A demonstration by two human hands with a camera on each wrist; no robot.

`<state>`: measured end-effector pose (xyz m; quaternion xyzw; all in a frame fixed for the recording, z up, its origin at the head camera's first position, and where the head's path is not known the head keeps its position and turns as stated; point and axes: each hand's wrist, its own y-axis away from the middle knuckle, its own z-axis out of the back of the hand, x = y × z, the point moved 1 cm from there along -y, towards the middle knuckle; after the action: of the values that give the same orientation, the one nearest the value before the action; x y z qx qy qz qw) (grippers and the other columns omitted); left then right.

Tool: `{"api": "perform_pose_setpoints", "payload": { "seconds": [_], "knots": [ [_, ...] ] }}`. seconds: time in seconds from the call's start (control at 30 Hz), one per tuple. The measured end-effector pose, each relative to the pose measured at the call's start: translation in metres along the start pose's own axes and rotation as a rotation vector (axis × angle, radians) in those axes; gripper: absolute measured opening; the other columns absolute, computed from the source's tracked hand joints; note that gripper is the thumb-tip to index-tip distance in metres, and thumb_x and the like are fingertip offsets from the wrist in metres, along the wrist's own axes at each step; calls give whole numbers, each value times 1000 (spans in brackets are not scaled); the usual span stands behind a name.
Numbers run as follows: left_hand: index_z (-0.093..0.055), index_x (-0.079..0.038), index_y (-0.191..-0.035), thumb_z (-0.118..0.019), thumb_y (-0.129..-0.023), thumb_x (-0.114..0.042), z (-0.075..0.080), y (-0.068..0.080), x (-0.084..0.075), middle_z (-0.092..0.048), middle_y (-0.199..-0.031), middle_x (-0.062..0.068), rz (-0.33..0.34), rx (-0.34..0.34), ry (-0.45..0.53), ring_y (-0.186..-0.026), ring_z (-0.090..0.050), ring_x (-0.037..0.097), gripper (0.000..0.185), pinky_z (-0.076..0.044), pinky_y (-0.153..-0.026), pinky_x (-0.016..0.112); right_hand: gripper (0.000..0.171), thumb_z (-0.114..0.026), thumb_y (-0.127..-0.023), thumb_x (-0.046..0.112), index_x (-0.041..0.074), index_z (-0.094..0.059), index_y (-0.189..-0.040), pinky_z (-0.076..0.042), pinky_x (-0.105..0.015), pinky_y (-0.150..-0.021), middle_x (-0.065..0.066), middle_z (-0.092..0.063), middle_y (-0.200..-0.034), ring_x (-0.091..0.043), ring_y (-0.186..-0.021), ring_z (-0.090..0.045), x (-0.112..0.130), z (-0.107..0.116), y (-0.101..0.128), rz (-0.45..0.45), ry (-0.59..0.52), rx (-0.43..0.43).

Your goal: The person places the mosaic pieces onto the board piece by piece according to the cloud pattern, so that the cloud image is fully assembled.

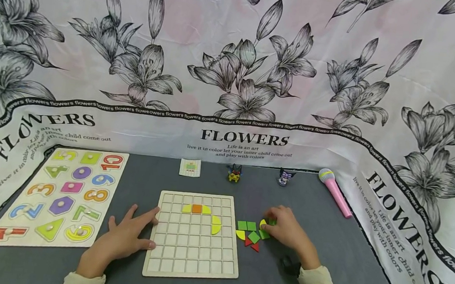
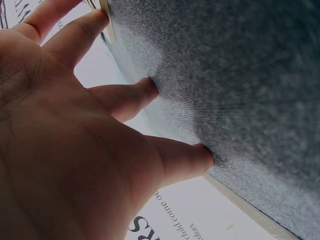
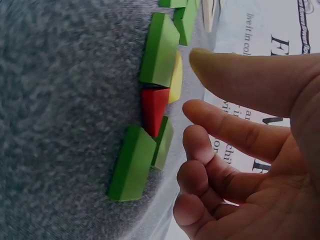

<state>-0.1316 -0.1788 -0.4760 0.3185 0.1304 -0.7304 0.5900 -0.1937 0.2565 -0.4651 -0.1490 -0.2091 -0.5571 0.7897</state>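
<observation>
While the left hand lies flat with fingers spread, grasping nothing, its fingertips touch the left edge of the grid board. Just right of the board, loose coloured pieces cluster; the right hand hovers over them, fingers loosely curled, holding none.

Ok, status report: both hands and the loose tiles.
Left hand flat on the table, fingers against the grid board edge. Right hand over the loose tiles, fingers curled, grip unclear. Nothing blocking.
</observation>
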Motion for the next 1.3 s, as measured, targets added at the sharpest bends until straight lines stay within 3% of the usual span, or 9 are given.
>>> {"api": "perform_pose_setpoints", "payload": {
  "seconds": [0.37, 0.63, 0.9, 1.3],
  "knots": [
    [-45, -8, -163, -91, -85, -23, -1, 1, 2, -68, -140, 5, -17, -11, -2, -156, -9, 61, 92, 4, -103, 92, 20, -85, -88, 5, 4, -69, -99, -45, -46, -82, -4, -60, -93, -24, -90, -52, -2, -7, 0, 17, 12, -23],
    [-45, -8, -163, -91, -86, -21, -1, 1, 1, -68, -141, 6, -17, -9, -1, -156, -9, 60, 91, 4, -104, 92, 17, -76, -92, -4, 6, -63, -97, -48, -33, -66, 2, -60, -84, -13, -74, -55, 1, -9, -1, 54, -78, -90],
    [-44, -8, -163, -91, -86, -24, 1, 0, -1, -67, -143, 6, -11, -7, -16, -156, -10, 60, 91, 3, -104, 92, 11, -74, -97, -1, 4, -76, -106, -54, -37, -74, 1, -71, -94, -14, -82, -62, 12, -11, -5, 61, -138, -95],
    [-47, -9, -162, -91, -86, -23, -1, 1, 1, -64, -147, 10, -6, -16, -33, -156, -11, 59, 89, 2, -105, 93, 9, -71, -100, 0, 5, -76, -105, -55, -35, -74, 2, -70, -95, -14, -82, -62, 40, -19, -19, 146, -192, -32]
  ]
}}
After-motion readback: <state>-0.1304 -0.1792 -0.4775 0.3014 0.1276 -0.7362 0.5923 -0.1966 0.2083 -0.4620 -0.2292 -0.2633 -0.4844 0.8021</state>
